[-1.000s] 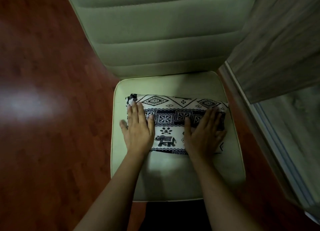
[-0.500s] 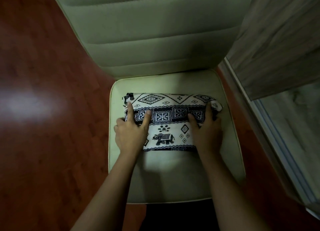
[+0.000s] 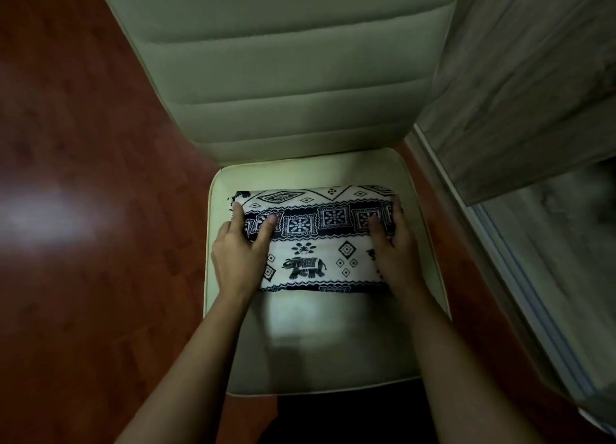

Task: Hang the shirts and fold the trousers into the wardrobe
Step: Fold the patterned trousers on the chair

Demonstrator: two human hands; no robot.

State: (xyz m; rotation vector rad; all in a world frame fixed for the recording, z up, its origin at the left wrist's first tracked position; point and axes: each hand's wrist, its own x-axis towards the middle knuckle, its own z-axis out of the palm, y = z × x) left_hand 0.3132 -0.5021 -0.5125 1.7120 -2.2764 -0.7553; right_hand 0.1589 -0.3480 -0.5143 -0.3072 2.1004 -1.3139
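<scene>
Both arms reach forward. The left hand (image 3: 240, 257) and right hand (image 3: 396, 253) each grip one end of the folded trousers (image 3: 316, 240), thumbs on top. The soft black-and-white elephant cloth lies on the smooth, pale chair seat (image 3: 320, 337).

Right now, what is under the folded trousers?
The pale chair seat lies under the folded trousers. The left hand and right hand grip their ends; anything tucked beneath the cloth is hidden.
</scene>
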